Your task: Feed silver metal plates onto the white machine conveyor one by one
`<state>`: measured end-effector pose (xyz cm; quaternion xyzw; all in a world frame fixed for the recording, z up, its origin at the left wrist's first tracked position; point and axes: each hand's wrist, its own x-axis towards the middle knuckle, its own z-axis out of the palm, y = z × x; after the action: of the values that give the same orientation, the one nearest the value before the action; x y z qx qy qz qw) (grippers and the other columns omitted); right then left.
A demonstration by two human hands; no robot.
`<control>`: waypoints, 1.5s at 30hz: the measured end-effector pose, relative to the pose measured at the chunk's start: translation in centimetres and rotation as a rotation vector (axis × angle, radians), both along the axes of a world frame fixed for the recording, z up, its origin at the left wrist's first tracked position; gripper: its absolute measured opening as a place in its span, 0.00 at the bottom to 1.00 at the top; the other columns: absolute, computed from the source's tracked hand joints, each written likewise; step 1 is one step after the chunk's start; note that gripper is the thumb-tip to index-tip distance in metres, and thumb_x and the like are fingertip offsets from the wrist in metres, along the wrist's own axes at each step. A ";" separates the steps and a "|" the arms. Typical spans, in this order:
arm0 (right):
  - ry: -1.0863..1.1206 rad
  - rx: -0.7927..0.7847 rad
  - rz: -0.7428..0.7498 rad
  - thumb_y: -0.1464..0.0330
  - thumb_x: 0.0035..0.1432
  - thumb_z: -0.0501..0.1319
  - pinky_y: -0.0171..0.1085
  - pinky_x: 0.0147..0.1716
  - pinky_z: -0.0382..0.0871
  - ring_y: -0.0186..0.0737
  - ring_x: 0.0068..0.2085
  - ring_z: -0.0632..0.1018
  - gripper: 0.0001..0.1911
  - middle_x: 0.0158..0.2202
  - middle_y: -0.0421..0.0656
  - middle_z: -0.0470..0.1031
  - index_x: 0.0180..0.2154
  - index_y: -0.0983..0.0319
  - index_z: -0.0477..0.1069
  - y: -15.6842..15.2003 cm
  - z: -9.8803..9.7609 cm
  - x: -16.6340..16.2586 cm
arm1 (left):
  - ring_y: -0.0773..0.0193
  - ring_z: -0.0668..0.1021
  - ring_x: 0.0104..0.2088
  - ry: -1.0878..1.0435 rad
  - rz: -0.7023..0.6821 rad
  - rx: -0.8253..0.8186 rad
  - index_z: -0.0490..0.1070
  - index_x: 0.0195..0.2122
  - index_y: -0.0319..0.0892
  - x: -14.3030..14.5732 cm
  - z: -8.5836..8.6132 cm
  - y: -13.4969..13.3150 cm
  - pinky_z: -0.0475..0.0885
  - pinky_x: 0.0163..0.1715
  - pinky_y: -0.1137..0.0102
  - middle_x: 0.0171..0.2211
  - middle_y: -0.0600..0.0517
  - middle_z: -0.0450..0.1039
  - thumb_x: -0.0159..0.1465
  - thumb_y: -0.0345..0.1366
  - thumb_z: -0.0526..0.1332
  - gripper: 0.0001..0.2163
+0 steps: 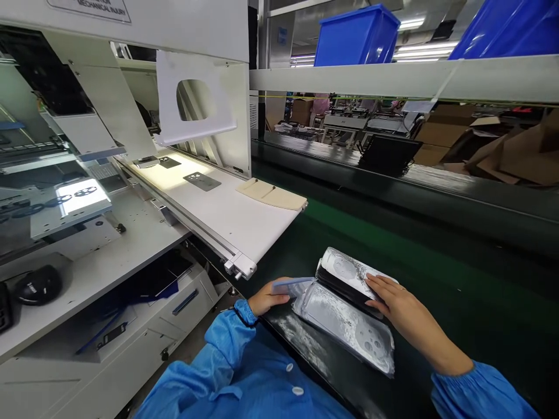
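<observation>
My left hand (267,298) is closed on a thin pale-blue panel (292,281), seen nearly edge-on, with the thumb below it. Clear film hangs near that panel. On the dark green belt lies a film-covered stack of phone back panels (349,326), silvery and creased, with round camera holes at its right end. Right behind it is a second stack of phone back panels (343,265), white on top with black edges below. Across this rear stack's right end my right hand (395,299) is closed, fingers over the top and thumb against the near side.
A white conveyor (266,224) juts out of the machine at left, carrying a dark flat plate (201,181). A cream guide plate (273,194) sits along its far edge. Blue bins (356,35) stand on the overhead shelf. A black mouse (38,285) lies on the left bench.
</observation>
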<state>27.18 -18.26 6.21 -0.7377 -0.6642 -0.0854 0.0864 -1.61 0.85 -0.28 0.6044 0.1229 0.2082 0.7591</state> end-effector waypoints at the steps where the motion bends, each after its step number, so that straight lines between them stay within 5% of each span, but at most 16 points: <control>1: 0.003 0.004 0.008 0.65 0.62 0.53 0.54 0.52 0.71 0.55 0.55 0.74 0.19 0.53 0.51 0.75 0.50 0.64 0.74 -0.1 0.2 0.0 | 0.49 0.73 0.54 -0.004 -0.004 -0.001 0.73 0.50 0.43 0.0 -0.2 0.0 0.60 0.60 0.53 0.51 0.44 0.75 0.48 0.53 0.70 0.30; 9: -0.225 0.113 0.093 0.66 0.65 0.50 0.49 0.47 0.75 0.53 0.49 0.78 0.20 0.49 0.56 0.76 0.49 0.69 0.73 -0.3 -0.2 -0.4 | 0.49 0.73 0.53 0.017 -0.020 0.027 0.74 0.49 0.42 0.0 -0.4 0.2 0.61 0.59 0.54 0.50 0.45 0.74 0.48 0.54 0.69 0.30; 18: -0.570 0.340 0.326 0.85 0.57 0.51 0.45 0.46 0.74 0.49 0.47 0.78 0.19 0.45 0.58 0.78 0.47 0.74 0.72 -0.9 -0.7 -1.3 | 0.47 0.73 0.53 -0.015 -0.043 0.003 0.72 0.49 0.41 0.2 -0.5 0.1 0.61 0.58 0.52 0.50 0.43 0.75 0.50 0.52 0.69 0.29; 26: -0.607 0.607 0.286 0.78 0.58 0.62 0.39 0.36 0.73 0.44 0.35 0.81 0.08 0.35 0.51 0.81 0.41 0.71 0.74 0.6 5.0 -3.8 | 0.50 0.75 0.50 0.000 -0.049 0.026 0.73 0.49 0.41 0.4 -1.0 0.3 0.64 0.55 0.55 0.48 0.44 0.76 0.49 0.54 0.69 0.30; 31: -0.464 0.791 0.369 0.77 0.55 0.65 0.35 0.31 0.70 0.39 0.32 0.81 0.10 0.33 0.46 0.82 0.42 0.68 0.74 8.1 10.2 -8.3 | 0.51 0.76 0.48 -0.008 -0.129 0.255 0.74 0.49 0.40 0.3 -0.2 0.7 0.66 0.52 0.58 0.47 0.43 0.76 0.51 0.58 0.65 0.31; 34: -0.402 0.687 0.430 0.79 0.60 0.58 0.36 0.36 0.71 0.43 0.38 0.81 0.11 0.39 0.49 0.81 0.44 0.70 0.74 14.9 11.6 -12.9 | 0.52 0.75 0.51 -0.032 -0.172 0.428 0.73 0.51 0.39 0.3 0.6 0.7 0.66 0.54 0.60 0.49 0.41 0.75 0.56 0.60 0.60 0.31; 38: -0.277 0.158 0.277 0.81 0.60 0.49 0.42 0.38 0.73 0.50 0.43 0.80 0.21 0.48 0.56 0.77 0.52 0.73 0.70 22.1 11.5 -18.7 | 0.52 0.76 0.51 -0.040 -0.183 0.438 0.73 0.51 0.36 0.2 1.0 0.5 0.67 0.55 0.61 0.50 0.39 0.75 0.54 0.64 0.57 0.36; 41: -0.245 0.077 0.283 0.75 0.63 0.51 0.44 0.37 0.75 0.52 0.44 0.79 0.19 0.48 0.54 0.77 0.52 0.69 0.71 24.2 10.5 -20.9 | 0.51 0.76 0.53 -0.060 -0.189 0.405 0.73 0.52 0.36 0.1 0.9 0.4 0.67 0.56 0.61 0.51 0.39 0.74 0.51 0.66 0.56 0.40; 45: -0.129 -0.009 0.368 0.58 0.65 0.52 0.51 0.54 0.67 0.57 0.58 0.69 0.24 0.59 0.54 0.67 0.56 0.65 0.69 23.9 9.2 -20.8 | 0.50 0.76 0.53 -0.082 -0.185 0.375 0.73 0.53 0.38 0.0 0.9 0.5 0.68 0.55 0.61 0.51 0.40 0.75 0.50 0.67 0.56 0.41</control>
<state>6.35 5.67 15.42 -0.5972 -0.7923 -0.1123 0.0547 -1.65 1.34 0.64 0.7348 -0.0052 0.1815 0.6535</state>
